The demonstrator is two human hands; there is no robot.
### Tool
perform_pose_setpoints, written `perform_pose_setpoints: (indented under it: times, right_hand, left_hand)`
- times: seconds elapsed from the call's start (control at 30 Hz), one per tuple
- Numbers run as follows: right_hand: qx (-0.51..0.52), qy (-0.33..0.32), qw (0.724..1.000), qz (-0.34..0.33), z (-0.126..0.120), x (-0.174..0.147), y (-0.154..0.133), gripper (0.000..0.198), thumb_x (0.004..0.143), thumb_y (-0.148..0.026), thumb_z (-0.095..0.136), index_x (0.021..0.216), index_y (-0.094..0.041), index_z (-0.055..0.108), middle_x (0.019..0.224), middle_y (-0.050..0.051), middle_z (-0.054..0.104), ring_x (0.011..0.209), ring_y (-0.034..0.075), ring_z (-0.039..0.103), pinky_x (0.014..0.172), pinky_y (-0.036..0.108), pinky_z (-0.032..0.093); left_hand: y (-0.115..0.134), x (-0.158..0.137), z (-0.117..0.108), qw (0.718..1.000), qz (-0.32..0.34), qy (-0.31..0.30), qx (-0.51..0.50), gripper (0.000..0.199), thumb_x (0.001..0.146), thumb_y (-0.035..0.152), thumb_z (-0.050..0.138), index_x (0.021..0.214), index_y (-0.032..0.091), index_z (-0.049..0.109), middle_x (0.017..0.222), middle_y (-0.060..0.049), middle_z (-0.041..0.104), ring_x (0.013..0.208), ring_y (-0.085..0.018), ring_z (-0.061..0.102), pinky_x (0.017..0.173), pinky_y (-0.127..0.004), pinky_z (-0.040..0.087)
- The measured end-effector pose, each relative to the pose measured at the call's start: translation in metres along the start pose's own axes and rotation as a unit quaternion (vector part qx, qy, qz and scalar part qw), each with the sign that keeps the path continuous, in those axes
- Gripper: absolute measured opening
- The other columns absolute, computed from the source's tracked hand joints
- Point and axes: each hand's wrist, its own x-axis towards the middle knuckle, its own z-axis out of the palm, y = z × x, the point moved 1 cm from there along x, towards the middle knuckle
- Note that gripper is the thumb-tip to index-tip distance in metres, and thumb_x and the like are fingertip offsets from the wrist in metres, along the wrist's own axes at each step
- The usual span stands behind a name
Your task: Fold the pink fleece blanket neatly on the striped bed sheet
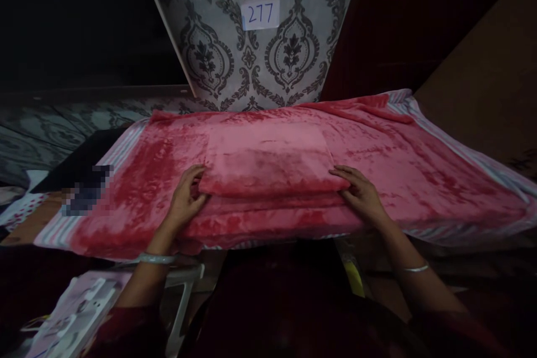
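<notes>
A folded piece of pinkish-red plush fabric [272,170] lies in front of me in a thick, roughly rectangular bundle, its rounded fold toward my body. It rests on a larger pink-and-red plush blanket [390,173] with striped borders, spread over a table. At the bundle's near left corner my left hand [188,196] curls, fingers on top and thumb lower at the fold. My right hand [359,193] grips the near right corner in the same way, fingers on the upper face and thumb below. The undersides of both corners are hidden.
Behind the table stands a patterned wall with a paper marked 277 [260,13]. A large dark screen [84,22] is at the left, a dark red panel [386,17] at the right. A pixelated dark item [88,193] lies on the blanket's left border. A white plastic stool [184,285] is below.
</notes>
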Motion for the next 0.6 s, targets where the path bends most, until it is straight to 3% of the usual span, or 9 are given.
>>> perform_pose_setpoints:
  times: [0.1, 0.2, 0.4, 0.5, 0.6]
  right_hand:
    - [0.000, 0.013, 0.998, 0.055, -0.004, -0.004, -0.006, 0.049, 0.084, -0.032, 0.059, 0.132, -0.026, 0.069, 0.123, 0.009, 0.070, 0.111, 0.028, 0.064, 0.099, 0.044, 0.052]
    - [0.030, 0.016, 0.995, 0.094, -0.007, -0.010, -0.012, 0.052, 0.087, -0.040, 0.061, 0.137, -0.026, 0.066, 0.124, 0.008, 0.071, 0.096, 0.025, 0.065, 0.090, 0.041, 0.055]
    - [0.125, 0.027, 0.980, 0.153, -0.001, -0.008, -0.025, 0.058, 0.087, -0.051, 0.066, 0.140, -0.025, 0.063, 0.137, 0.007, 0.066, 0.113, 0.026, 0.064, 0.095, 0.039, 0.055]
    - [0.141, 0.034, 0.978, 0.151, -0.001, 0.003, -0.033, 0.056, 0.086, -0.049, 0.068, 0.136, -0.025, 0.066, 0.137, 0.007, 0.066, 0.114, 0.026, 0.065, 0.097, 0.039, 0.055]
    - [0.140, 0.079, 0.975, 0.156, -0.007, 0.009, -0.036, 0.052, 0.086, -0.047, 0.068, 0.133, -0.024, 0.067, 0.120, 0.007, 0.073, 0.095, 0.023, 0.069, 0.086, 0.037, 0.058]
  left_hand:
    - [0.005, -0.007, 0.000, 0.996, -0.080, 0.009, -0.042, 0.072, 0.078, 0.045, 0.068, 0.144, 0.023, 0.047, 0.128, -0.012, 0.063, 0.109, -0.025, 0.065, 0.096, -0.040, 0.054]
    - [0.010, -0.014, -0.002, 0.992, -0.105, 0.003, -0.077, 0.078, 0.076, 0.048, 0.071, 0.146, 0.024, 0.047, 0.130, -0.011, 0.064, 0.117, -0.026, 0.062, 0.101, -0.040, 0.051]
    - [0.023, -0.014, 0.004, 0.975, -0.153, 0.008, -0.161, 0.072, 0.075, 0.056, 0.074, 0.138, 0.024, 0.059, 0.142, -0.011, 0.061, 0.132, -0.030, 0.055, 0.108, -0.039, 0.046]
    - [0.030, -0.008, 0.008, 0.968, -0.174, 0.043, -0.174, 0.062, 0.077, 0.056, 0.072, 0.128, 0.022, 0.066, 0.125, -0.009, 0.069, 0.112, -0.025, 0.064, 0.094, -0.034, 0.052]
    - [0.033, -0.005, 0.007, 0.959, -0.198, 0.108, -0.172, 0.051, 0.083, 0.054, 0.066, 0.123, 0.022, 0.069, 0.102, -0.004, 0.071, 0.080, -0.016, 0.062, 0.073, -0.027, 0.051]
